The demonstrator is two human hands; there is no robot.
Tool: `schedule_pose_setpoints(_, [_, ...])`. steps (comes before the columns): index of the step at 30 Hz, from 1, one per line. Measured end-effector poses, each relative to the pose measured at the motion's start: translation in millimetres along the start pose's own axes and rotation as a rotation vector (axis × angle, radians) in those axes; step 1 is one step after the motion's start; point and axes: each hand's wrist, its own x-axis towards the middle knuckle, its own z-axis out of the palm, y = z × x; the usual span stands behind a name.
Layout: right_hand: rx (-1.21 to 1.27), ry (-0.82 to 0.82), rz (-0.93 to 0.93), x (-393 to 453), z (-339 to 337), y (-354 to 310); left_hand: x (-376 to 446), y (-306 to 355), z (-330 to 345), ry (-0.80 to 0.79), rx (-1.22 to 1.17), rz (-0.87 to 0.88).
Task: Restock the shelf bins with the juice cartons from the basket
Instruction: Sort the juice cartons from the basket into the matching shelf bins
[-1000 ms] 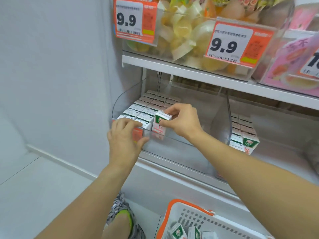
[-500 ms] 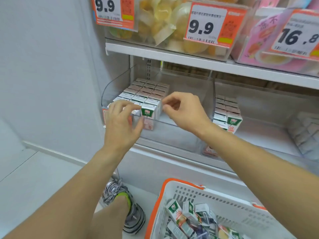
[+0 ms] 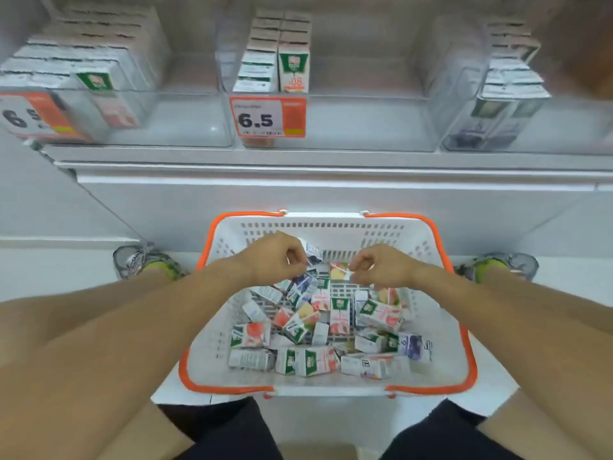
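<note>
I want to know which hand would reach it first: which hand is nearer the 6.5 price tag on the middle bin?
Left. The left hand is over the basket, almost straight below the price tag. The right hand is lower and farther right.

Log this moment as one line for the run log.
stage: reaching into basket | left hand: curled over cartons, grasp unclear | right hand: same | shelf bins: part-filled
</note>
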Motion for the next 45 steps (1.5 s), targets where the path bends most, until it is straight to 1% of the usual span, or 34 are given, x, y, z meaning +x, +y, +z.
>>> schedule_pose_setpoints(2, [-0.097, -0.096, 0.069, -8, 11, 30, 10, -11, 44, -0.082, -0.069, -0.119])
schedule_pose_setpoints(3, [-0.149, -0.145, 0.086, -13, 17, 42, 13, -17, 64, -0.117, -0.066, -0.174])
schedule_pose_setpoints(5, [-0.244, -0.248, 0.116, -18, 31, 64, 13, -26, 98, -0.243, 0.003, -0.277])
schedule_pose_setpoints(8, [-0.343, -0.420, 0.138, -20, 54, 82, 3, -35, 129, -0.528, 0.197, -0.354])
schedule_pose_setpoints(10, [-0.444, -0.468, 0.092, -21, 65, 87, -1, -39, 138, -0.574, 0.248, -0.370])
schedule_pose_setpoints(13, [-0.491, -0.462, 0.029, -21, 71, 92, -1, -38, 147, -0.554, 0.253, -0.360])
schedule_pose_setpoints(17, [-0.422, -0.474, 0.028, -16, 70, 104, 0, -39, 156, -0.489, 0.258, -0.325])
schedule_pose_setpoints(19, [-0.387, -0.461, 0.028, -14, 69, 108, 2, -39, 155, -0.464, 0.165, -0.325])
schedule_pose_setpoints(23, [-0.277, -0.463, 0.055, -10, 66, 113, 8, -38, 146, -0.355, -0.130, -0.340])
schedule_pose_setpoints(26, [-0.115, -0.422, 0.061, -10, 57, 112, 9, -28, 135, -0.307, -0.248, -0.336])
schedule_pose_setpoints(29, [0.173, -0.362, 0.102, -11, 49, 106, 8, -23, 127, -0.219, -0.408, -0.380])
schedule_pose_setpoints(31, [0.367, -0.335, 0.140, -10, 47, 102, 6, -23, 123, -0.205, -0.518, -0.412])
schedule_pose_setpoints(35, [0.603, -0.345, 0.175, -9, 46, 95, 6, -21, 119, -0.158, -0.688, -0.455])
schedule_pose_setpoints(38, [0.739, -0.339, 0.220, -10, 46, 87, 9, -17, 118, -0.121, -0.687, -0.464])
schedule_pose_setpoints(41, [0.860, -0.344, 0.260, -13, 48, 79, 11, -13, 118, -0.116, -0.661, -0.445])
schedule_pose_setpoints(43, [0.834, -0.361, 0.237, -13, 48, 72, 12, -7, 114, -0.101, -0.641, -0.429])
schedule_pose_setpoints(45, [0.746, -0.336, 0.181, -14, 44, 64, 14, -1, 103, -0.070, -0.583, -0.432])
